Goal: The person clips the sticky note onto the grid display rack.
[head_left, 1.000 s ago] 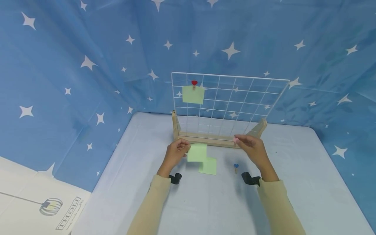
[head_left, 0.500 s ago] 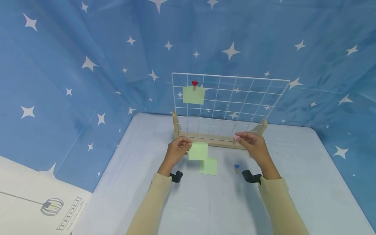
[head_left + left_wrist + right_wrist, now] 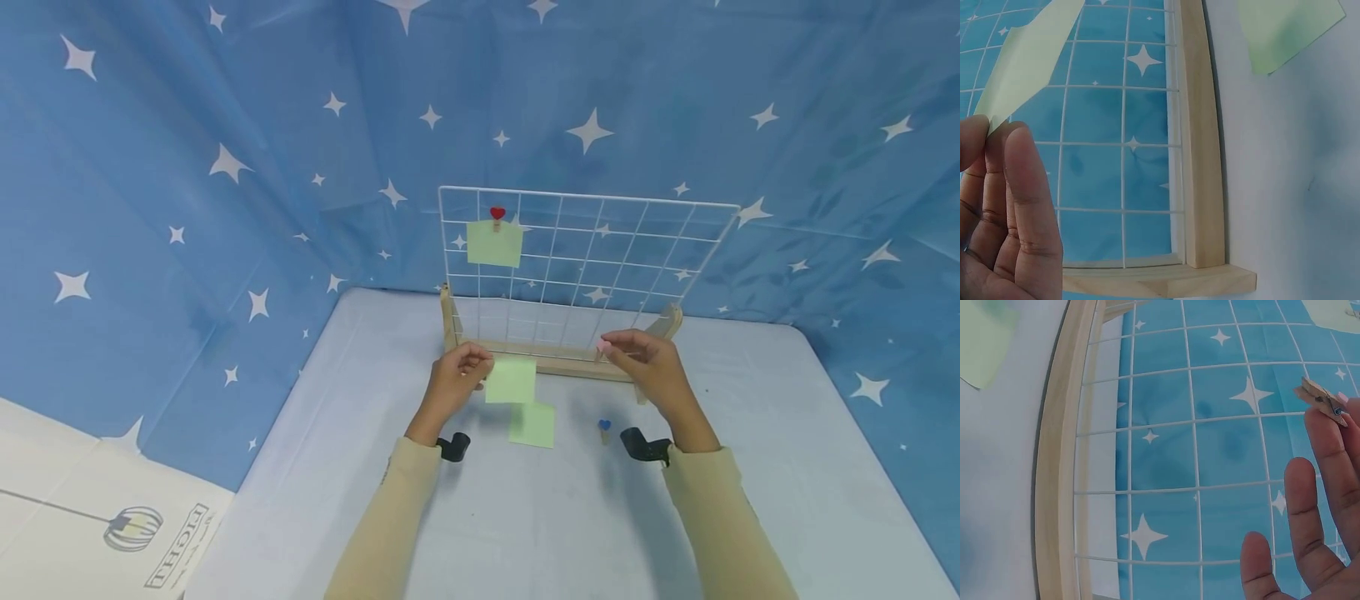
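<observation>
Shifted since the earlier frame: your left hand (image 3: 454, 379) and its green note (image 3: 511, 382), slightly up and rightward; your right hand (image 3: 654, 368), slightly up. Left fingers: pinching the note's upper left corner. Right fingers: thumb and fingertips pinching a pink-heart clothespin (image 3: 1320, 401), outer fingers spread. Key relation: clothespin right of the held note, apart, its long axis slanting past the fingertips. Wire grid (image 3: 588, 196): behind both. Tabletop (image 3: 555, 525): second note (image 3: 534, 429), blue-heart clothespin (image 3: 604, 427).
</observation>
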Tool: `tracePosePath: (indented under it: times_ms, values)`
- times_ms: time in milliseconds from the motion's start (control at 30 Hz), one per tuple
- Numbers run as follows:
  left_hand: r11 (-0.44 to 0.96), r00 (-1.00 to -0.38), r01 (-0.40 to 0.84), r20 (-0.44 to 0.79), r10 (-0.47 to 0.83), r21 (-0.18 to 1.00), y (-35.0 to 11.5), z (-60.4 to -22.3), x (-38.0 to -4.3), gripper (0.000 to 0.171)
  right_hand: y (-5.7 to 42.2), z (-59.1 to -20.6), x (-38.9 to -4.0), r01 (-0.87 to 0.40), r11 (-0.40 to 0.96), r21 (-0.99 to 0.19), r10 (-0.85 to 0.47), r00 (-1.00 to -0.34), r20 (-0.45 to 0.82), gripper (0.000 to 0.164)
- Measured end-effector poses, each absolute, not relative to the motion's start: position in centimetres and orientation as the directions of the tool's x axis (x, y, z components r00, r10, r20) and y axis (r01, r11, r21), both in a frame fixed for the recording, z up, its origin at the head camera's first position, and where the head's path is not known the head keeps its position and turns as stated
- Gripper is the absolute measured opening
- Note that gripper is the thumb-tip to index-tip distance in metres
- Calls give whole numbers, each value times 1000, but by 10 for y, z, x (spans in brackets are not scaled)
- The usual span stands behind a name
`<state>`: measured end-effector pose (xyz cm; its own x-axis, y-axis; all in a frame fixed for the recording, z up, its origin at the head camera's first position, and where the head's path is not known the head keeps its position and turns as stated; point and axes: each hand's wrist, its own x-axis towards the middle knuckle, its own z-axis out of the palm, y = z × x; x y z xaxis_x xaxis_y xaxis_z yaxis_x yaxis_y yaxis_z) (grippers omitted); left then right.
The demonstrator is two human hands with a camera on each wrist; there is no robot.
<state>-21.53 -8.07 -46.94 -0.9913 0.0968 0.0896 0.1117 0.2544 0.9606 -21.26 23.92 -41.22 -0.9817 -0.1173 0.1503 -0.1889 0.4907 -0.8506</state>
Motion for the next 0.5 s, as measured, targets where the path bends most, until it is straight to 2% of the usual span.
tracePosePath:
  times_ms: [500]
  values:
    - [248, -990, 116, 94, 101, 962, -76, -466, -218, 10, 240, -414, -211, -220, 457, -862, -117, -975, 187, 31]
